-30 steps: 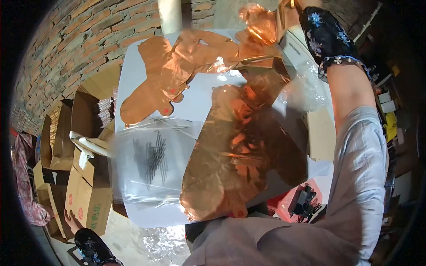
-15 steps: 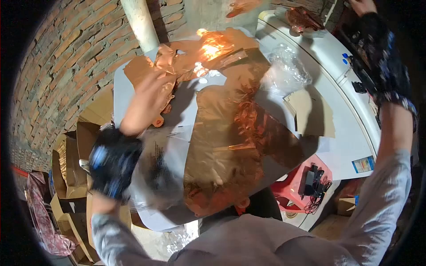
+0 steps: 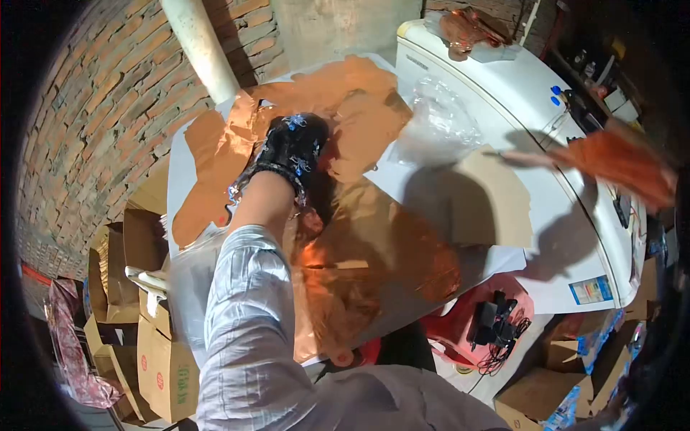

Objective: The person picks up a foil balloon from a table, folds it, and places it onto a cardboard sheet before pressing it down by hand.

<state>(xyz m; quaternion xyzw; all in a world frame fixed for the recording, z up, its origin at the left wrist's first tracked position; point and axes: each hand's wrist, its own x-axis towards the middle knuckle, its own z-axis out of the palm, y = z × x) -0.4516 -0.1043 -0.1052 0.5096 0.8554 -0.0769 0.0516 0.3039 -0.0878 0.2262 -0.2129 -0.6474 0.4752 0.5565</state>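
My left hand (image 3: pixel 310 133) reaches over the far half of the white table (image 3: pixel 392 171), its fingers hidden behind the black floral sleeve cover. Under and around it lie flat, copper-coloured foil sheets (image 3: pixel 368 118) that look like uninflated foil balloons. Nearer my body spreads another creased copper foil balloon (image 3: pixel 345 287), with a small round tab at its lower edge. My right hand is out of view. On the right, a blurred copper-orange piece (image 3: pixel 622 165) hangs over the white chest-like appliance; what holds it, if anything, does not show.
Clear plastic bags (image 3: pixel 440 118) and a cardboard sheet (image 3: pixel 489 194) rest toward the right. The white appliance (image 3: pixel 496 82) borders that side, with copper foil (image 3: pixel 474 30) on top. A pink stool (image 3: pixel 449 323) holds a black adapter (image 3: pixel 496 323). Cardboard boxes (image 3: pixel 169 359) stand at lower left.
My left hand has moved right and forward across the foil. My raised right arm has left the view. A copper-orange piece now appears blurred at the right, and the view has shifted slightly.
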